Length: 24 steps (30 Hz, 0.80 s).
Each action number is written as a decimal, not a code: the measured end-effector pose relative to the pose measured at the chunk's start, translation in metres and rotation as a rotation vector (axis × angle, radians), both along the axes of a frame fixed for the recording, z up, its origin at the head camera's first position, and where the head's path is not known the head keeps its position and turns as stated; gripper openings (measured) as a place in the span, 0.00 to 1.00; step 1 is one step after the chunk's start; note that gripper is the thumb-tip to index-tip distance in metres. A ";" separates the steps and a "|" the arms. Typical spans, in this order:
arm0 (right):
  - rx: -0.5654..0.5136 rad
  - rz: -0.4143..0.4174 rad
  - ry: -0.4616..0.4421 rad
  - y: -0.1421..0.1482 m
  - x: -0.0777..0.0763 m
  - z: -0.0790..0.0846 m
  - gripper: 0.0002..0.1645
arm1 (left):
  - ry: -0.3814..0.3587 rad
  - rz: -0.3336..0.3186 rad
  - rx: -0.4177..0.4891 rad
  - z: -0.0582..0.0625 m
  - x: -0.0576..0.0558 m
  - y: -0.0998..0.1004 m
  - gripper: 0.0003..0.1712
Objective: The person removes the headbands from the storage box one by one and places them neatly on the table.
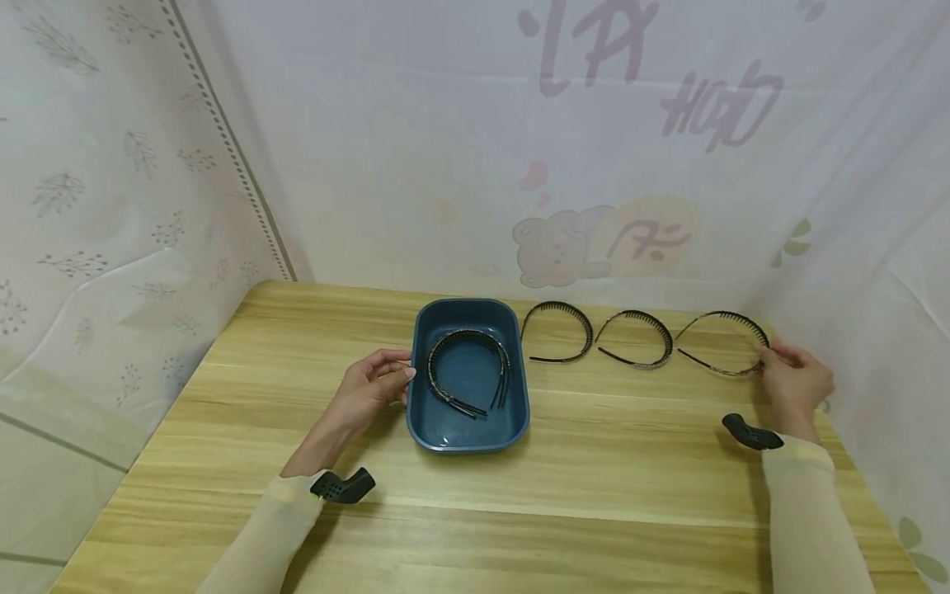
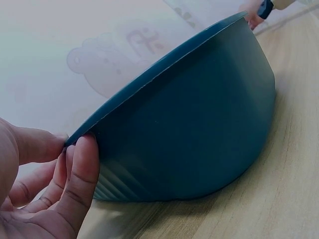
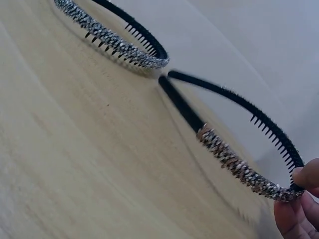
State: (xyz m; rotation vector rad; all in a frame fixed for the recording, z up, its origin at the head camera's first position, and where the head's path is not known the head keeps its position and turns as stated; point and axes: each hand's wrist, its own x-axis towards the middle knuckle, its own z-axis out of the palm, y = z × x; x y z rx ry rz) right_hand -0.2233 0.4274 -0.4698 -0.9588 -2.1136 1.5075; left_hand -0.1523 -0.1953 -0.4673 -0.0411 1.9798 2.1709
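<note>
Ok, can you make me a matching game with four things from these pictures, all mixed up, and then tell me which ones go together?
1. Left hand
2. Right hand
3. Tub
4. Cartoon bear

A. Printed on the backdrop behind the table
B. Pinching the glittery headband at the end of the row
C. Dark blue, with headbands inside
D. Pinching a rim

Right pairs: 1-D, 2-B, 3-C, 4-A
</note>
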 end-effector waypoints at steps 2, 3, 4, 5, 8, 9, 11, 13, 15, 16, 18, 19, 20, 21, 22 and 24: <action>0.028 0.008 -0.030 0.001 -0.001 -0.003 0.14 | -0.001 0.000 -0.001 0.000 0.000 0.000 0.24; 0.038 0.013 -0.042 0.001 -0.001 -0.005 0.13 | -0.001 0.000 -0.002 0.000 0.000 0.000 0.24; 0.039 0.018 -0.049 0.002 -0.001 -0.006 0.12 | 0.000 0.000 -0.004 0.001 0.000 0.000 0.24; 0.055 0.020 -0.054 0.002 -0.001 -0.008 0.11 | 0.000 0.000 -0.004 0.001 0.000 0.000 0.24; 0.091 0.023 -0.068 0.003 -0.003 -0.012 0.11 | 0.003 -0.001 -0.006 0.001 0.000 0.000 0.24; 0.103 0.025 -0.071 0.004 -0.003 -0.014 0.13 | 0.003 -0.001 -0.006 0.000 0.000 0.001 0.24; 0.119 0.028 -0.077 0.004 -0.003 -0.015 0.14 | 0.001 0.000 -0.004 0.000 0.000 0.001 0.25; 0.127 0.037 -0.087 0.004 -0.003 -0.016 0.15 | -0.001 0.001 -0.005 0.000 0.000 0.001 0.24; 0.131 0.048 -0.097 0.004 -0.002 -0.015 0.17 | -0.004 0.003 -0.006 0.000 0.000 0.001 0.24; 0.137 0.056 -0.103 0.003 -0.001 -0.015 0.18 | -0.005 0.004 -0.009 0.000 0.000 0.001 0.24; 0.182 0.084 -0.132 0.002 0.001 -0.013 0.22 | -0.006 0.007 -0.012 0.001 0.000 0.001 0.24; 0.208 0.102 -0.143 0.001 0.002 -0.012 0.24 | -0.009 0.010 -0.012 0.001 0.000 0.001 0.23; 0.228 0.119 -0.154 0.000 0.004 -0.011 0.26 | -0.012 0.012 -0.012 0.001 0.000 0.001 0.23; 0.249 0.139 -0.166 -0.001 0.005 -0.010 0.28 | -0.014 0.012 -0.014 0.001 0.000 0.001 0.23; 0.270 0.162 -0.180 -0.001 0.006 -0.008 0.30 | -0.016 0.013 -0.015 0.001 0.000 0.001 0.23; 0.303 0.207 -0.203 -0.002 0.008 -0.005 0.33 | -0.021 0.018 -0.015 0.000 0.000 0.001 0.23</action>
